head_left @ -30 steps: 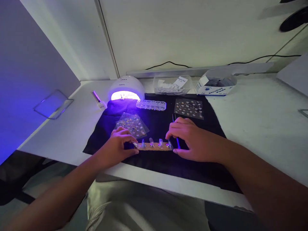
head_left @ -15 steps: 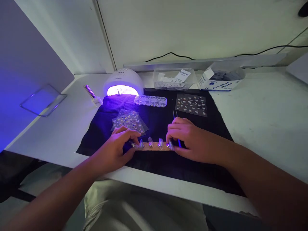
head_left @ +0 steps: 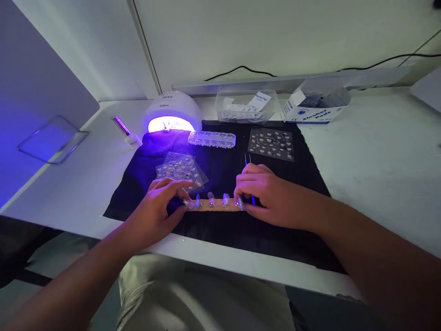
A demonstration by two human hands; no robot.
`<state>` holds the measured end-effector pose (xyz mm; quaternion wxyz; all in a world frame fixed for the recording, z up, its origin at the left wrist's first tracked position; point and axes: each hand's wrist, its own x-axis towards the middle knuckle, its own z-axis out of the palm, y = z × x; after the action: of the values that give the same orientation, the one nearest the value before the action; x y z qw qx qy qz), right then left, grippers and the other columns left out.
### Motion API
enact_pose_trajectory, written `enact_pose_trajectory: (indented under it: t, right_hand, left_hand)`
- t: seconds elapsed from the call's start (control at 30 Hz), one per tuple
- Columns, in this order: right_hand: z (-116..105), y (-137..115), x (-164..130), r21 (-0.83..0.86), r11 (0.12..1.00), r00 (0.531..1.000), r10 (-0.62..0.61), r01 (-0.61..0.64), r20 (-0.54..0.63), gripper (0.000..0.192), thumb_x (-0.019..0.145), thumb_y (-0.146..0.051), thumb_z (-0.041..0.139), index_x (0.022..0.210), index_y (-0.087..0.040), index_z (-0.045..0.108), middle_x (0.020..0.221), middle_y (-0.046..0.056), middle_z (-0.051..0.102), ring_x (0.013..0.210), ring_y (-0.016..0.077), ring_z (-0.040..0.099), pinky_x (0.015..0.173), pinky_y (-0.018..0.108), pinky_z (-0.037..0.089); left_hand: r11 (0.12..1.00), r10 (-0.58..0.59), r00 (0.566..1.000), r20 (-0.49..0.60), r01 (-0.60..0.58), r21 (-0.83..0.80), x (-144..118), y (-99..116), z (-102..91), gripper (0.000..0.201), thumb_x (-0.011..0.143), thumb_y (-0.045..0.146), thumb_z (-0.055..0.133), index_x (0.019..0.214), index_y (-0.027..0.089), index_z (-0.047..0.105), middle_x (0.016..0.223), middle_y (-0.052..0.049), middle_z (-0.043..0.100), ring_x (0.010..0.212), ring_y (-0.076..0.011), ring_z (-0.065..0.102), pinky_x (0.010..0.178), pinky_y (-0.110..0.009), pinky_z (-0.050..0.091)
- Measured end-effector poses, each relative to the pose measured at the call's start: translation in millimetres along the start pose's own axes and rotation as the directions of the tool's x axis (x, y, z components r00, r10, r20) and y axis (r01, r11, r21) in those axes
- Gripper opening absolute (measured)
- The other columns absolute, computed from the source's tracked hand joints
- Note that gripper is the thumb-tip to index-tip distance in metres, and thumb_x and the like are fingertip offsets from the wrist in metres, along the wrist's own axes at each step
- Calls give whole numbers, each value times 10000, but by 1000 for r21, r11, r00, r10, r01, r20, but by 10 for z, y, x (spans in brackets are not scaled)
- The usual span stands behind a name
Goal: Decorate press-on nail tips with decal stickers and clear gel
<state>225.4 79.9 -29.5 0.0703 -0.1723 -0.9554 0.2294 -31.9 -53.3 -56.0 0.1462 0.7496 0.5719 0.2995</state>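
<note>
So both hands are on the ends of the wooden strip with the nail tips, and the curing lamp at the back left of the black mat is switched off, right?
Not quite. The head view shows the curing lamp lit, glowing violet from its opening. The rest holds: the left hand and right hand are at the ends of the wooden strip on the black mat.

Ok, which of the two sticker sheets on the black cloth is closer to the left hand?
The clear sticker sheet just beyond the left hand; its near edge almost meets the fingertips. The dark sticker sheet lies farther back, beyond the right hand.
</note>
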Motion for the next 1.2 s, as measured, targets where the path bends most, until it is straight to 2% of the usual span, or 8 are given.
enact_pose_trajectory:
  t: [0.2,0.67,0.8,0.93,1.07,1.2]
  right_hand:
    - [-7,-30,4,10,999,999,34,-34,25,128,842,-114,578,834,-174,691,810,64,681,921,252,531,858,427,348]
    - [2,-10,8,49,998,999,33,-35,37,178,876,-115,522,874,-193,682,887,76,713,1001,270,528,905,463,318]
    - [-2,2,7,43,998,999,34,-36,34,184,880,-133,530,909,-199,700,908,78,712,1008,275,530,913,468,321]
    - [-16,-29,-4,22,998,998,57,-57,12,136,806,-164,626,917,-193,699,899,72,699,976,274,532,914,465,320]
    - [-4,-88,-7,-15,997,996,77,-77,-54,91,756,-211,684,840,-192,654,845,63,676,944,275,528,886,446,316]
    - [35,-112,3,-44,996,993,70,-75,-99,43,778,-171,636,753,-199,616,789,52,664,904,259,530,853,421,315]
  left_hand:
    - [995,-95,992,-85,97,25,-53,21,45,332,920,192,615,1239,281,583,966,-1,728,1028,-232,621,981,-453,423]
    - [978,-151,962,-226,179,106,-82,138,137,247,897,216,640,1140,258,627,873,-4,748,943,-245,658,936,-450,424]
    - [975,-158,958,-239,190,116,-86,154,158,250,897,208,645,1141,255,615,872,0,748,932,-242,658,929,-452,423]
    - [973,-161,959,-231,193,124,-87,152,164,306,874,183,655,1166,255,596,849,9,732,912,-240,656,924,-455,430]
    - [976,-158,963,-220,186,115,-93,148,159,340,874,190,632,1204,249,573,910,-10,744,996,-257,651,951,-470,437]
    - [980,-184,962,-202,196,41,-98,135,158,334,889,204,610,1217,256,569,979,-23,751,1065,-255,651,993,-468,439]
